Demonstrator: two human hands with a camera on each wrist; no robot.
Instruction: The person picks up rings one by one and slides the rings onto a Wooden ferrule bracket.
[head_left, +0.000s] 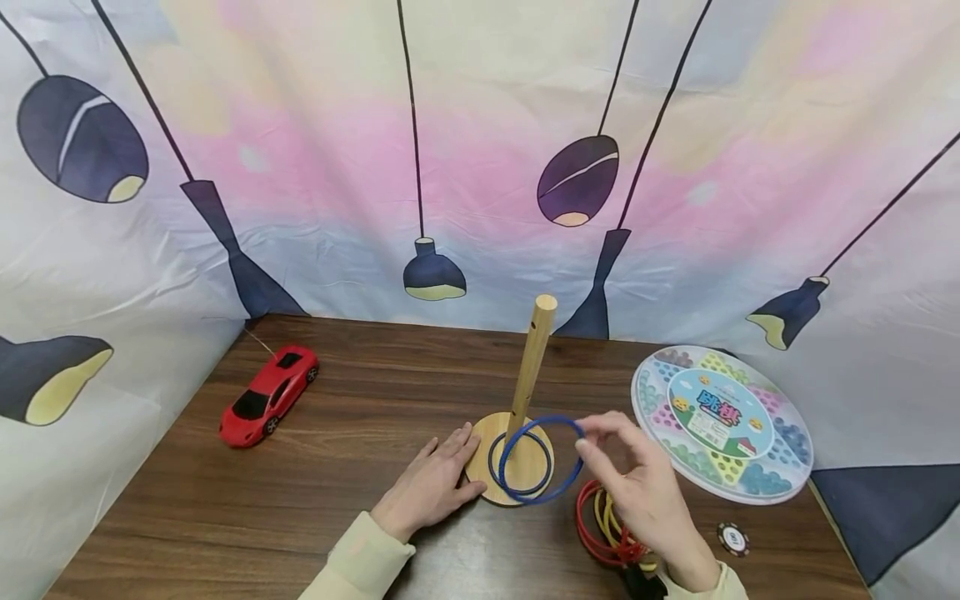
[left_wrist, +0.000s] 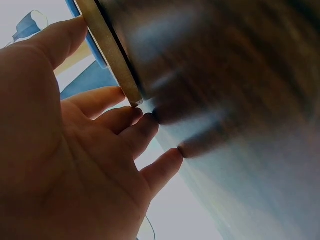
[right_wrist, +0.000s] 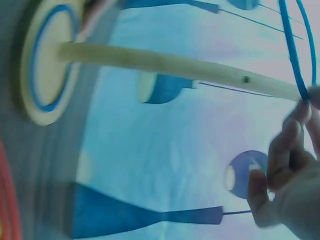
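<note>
My right hand (head_left: 637, 483) pinches a blue ring (head_left: 553, 417) between thumb and fingertips, raised near the top of the wooden post (head_left: 531, 367). In the head view this ring overlaps the post; the right wrist view shows it by the tip. Another blue ring (right_wrist: 50, 107) lies flat on the round wooden base (head_left: 495, 423), around the foot of the post. My left hand (head_left: 431, 492) rests palm down on the table with fingers extended, thumb and fingertips at the left edge of the base. Seen from the left wrist, they touch its rim.
Red and yellow rings (head_left: 588, 533) lie beneath my right hand, beside a dark object (head_left: 643, 582). A round Chinese checkers case (head_left: 720, 417) sits at right, with a poker chip (head_left: 732, 539) in front. A red toy car (head_left: 270, 396) stands at left. Printed cloth (head_left: 337, 167) hangs behind.
</note>
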